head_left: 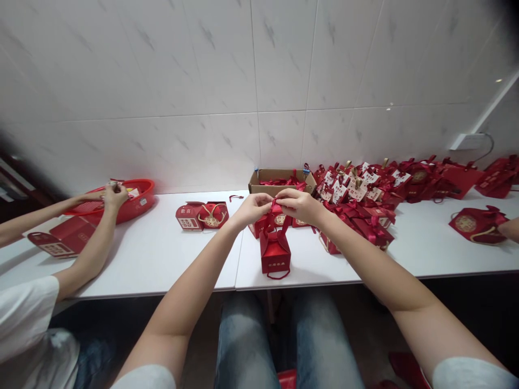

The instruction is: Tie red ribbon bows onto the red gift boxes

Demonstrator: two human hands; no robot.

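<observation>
A small red gift box [276,258] stands upright on the white table in front of me, a thin red cord loop hanging at its near side. Above the box, my left hand [256,208] and my right hand [298,205] meet at a red ribbon [275,207] that rises from its top. Both hands are closed, with fingertips pinching the ribbon. More red boxes [279,220] with gold emblems sit just behind, partly covered by my hands and the ribbon.
A cardboard box [254,186] of red ribbons stands by the wall. Many tagged red gift boxes [348,189] crowd the right. Two red boxes [201,216] lie left. A co-worker's hands [115,195] are over a red basket [148,197]; another hand touches a box [472,224] far right.
</observation>
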